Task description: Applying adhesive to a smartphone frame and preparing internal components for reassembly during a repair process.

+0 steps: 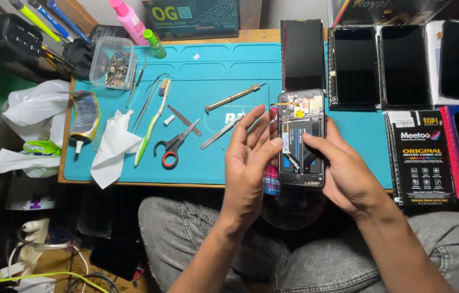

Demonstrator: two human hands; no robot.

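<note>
Both hands meet over the near edge of the teal work mat (224, 87), where we hold an opened phone (301, 138) with its back cover off and the battery (301, 145) showing. Our right hand (349, 173) grips the phone's right side, thumb pressed across the battery. Our left hand (248, 157) is mostly open, fingers spread, steadying the left edge without closing on anything. We would do well to keep the thumb flat and the pressure even, so the frame does not flex. Scissors (174, 146), tweezers (220, 133) and a screwdriver (234, 97) lie on the mat to the left; spare screens (355, 66) sit far right.
</note>
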